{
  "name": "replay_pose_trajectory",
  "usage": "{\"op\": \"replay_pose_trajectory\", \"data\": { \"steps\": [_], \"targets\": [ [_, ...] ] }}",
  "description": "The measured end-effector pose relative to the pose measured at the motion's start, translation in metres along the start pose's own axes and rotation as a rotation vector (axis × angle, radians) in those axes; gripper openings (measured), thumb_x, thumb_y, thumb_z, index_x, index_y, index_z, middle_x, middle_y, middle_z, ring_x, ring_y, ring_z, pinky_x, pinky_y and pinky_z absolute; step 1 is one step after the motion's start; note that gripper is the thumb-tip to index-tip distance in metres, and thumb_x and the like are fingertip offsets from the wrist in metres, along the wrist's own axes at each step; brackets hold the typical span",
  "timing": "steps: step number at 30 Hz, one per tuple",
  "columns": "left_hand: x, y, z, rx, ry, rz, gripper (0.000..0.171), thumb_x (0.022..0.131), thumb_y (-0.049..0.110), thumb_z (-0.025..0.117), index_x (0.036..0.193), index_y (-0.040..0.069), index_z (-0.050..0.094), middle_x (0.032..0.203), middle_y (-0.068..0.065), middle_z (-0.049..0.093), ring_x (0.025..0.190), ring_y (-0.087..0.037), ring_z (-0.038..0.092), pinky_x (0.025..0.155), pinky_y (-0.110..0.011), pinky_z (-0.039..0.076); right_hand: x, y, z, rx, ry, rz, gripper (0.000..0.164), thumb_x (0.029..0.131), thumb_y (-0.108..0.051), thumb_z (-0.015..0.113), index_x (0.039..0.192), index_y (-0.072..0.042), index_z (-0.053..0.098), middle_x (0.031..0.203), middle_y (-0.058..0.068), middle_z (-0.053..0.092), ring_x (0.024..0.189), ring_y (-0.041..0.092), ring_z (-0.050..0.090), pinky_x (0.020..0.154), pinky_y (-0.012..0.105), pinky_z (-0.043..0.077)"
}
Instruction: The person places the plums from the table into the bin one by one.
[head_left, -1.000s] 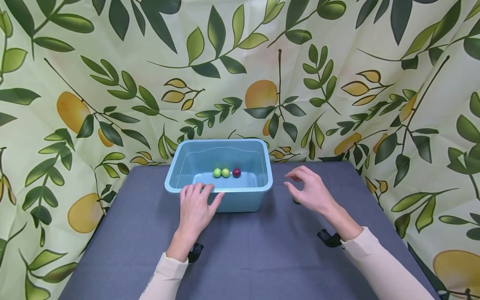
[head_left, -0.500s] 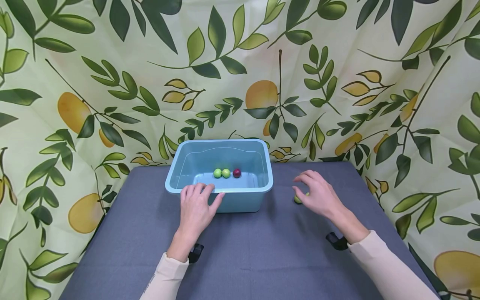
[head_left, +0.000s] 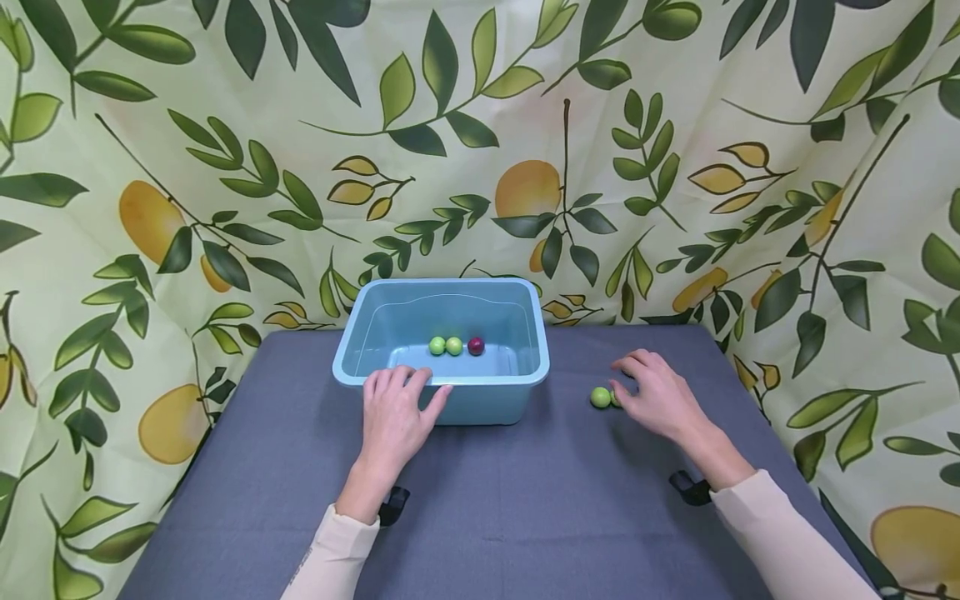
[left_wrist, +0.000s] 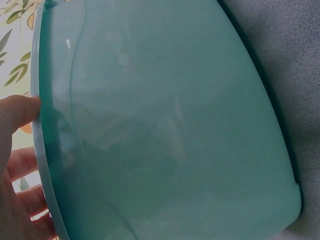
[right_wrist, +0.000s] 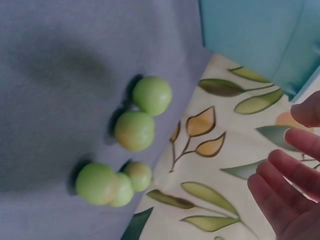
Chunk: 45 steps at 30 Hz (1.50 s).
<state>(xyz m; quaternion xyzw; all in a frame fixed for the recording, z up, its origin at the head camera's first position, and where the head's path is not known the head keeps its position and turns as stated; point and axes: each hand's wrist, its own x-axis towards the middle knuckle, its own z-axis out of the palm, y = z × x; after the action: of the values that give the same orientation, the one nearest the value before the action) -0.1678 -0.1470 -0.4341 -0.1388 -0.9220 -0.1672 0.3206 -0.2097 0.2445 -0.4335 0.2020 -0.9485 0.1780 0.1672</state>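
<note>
A light blue plastic tub (head_left: 491, 404) stands at the back of the table, with two small round green fruits (head_left: 453, 346) and a dark red one (head_left: 476, 346) on its floor. My left hand (head_left: 392, 421) holds the tub's near rim, fingers over the edge and thumb on the outside. Right of the tub, my right hand (head_left: 662, 398) hovers over the cloth with loosely bent fingers and nothing in its grasp. Just beside its thumb lies a round green fruit (head_left: 600, 397), another partly hidden behind the thumb. In the right wrist view, several green fruits (right_wrist: 135, 131) lie close together.
A dark grey-blue cloth (head_left: 487, 517) covers the table. Behind and along both sides hangs a fabric backdrop (head_left: 285, 75) printed with leaves and orange fruit. Black straps (head_left: 692, 488) circle both wrists.
My right hand has moved right, away from the tub, uncovering green fruit on the cloth. The left hand keeps its place on the rim.
</note>
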Motion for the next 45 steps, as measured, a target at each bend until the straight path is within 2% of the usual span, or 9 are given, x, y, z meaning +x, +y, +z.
{"op": "replay_pose_trajectory", "data": {
  "steps": [9,17,29,45],
  "targets": [
    [0.0,0.001,0.0,-0.011,0.003,0.0,0.035,0.09,0.037,0.077,0.107,0.006,0.076,0.096,-0.012,0.067,0.092,-0.034,0.058,0.094,-0.054,0.041,-0.012,0.021,0.002,-0.074,-0.023,0.039,0.022,0.09,-0.013,0.07,0.109,0.0,0.072,0.109,0.017,0.065,0.103,0.038,0.059,0.073,0.057,0.053],
    [0.001,0.001,0.001,-0.009,-0.004,-0.004,0.037,0.091,0.038,0.077,0.108,0.006,0.076,0.098,-0.013,0.067,0.094,-0.034,0.058,0.095,-0.054,0.041,-0.02,0.041,0.007,-0.095,-0.051,0.093,0.023,0.091,-0.014,0.069,0.107,0.002,0.071,0.11,0.021,0.064,0.104,0.041,0.058,0.075,0.059,0.052],
    [0.0,0.001,0.001,-0.007,0.002,0.0,0.035,0.091,0.037,0.077,0.107,0.007,0.075,0.097,-0.012,0.067,0.092,-0.034,0.058,0.095,-0.054,0.041,-0.032,0.057,0.016,-0.091,-0.097,0.145,0.026,0.089,-0.012,0.069,0.11,0.004,0.07,0.114,0.024,0.063,0.107,0.045,0.057,0.076,0.061,0.051],
    [0.0,0.001,0.001,-0.012,-0.008,-0.007,0.035,0.09,0.037,0.077,0.108,0.006,0.075,0.097,-0.012,0.067,0.093,-0.035,0.058,0.096,-0.054,0.04,-0.038,0.07,0.034,-0.079,-0.161,0.193,0.025,0.091,-0.014,0.068,0.11,0.003,0.07,0.109,0.023,0.062,0.102,0.045,0.059,0.071,0.062,0.052]
  ]
}}
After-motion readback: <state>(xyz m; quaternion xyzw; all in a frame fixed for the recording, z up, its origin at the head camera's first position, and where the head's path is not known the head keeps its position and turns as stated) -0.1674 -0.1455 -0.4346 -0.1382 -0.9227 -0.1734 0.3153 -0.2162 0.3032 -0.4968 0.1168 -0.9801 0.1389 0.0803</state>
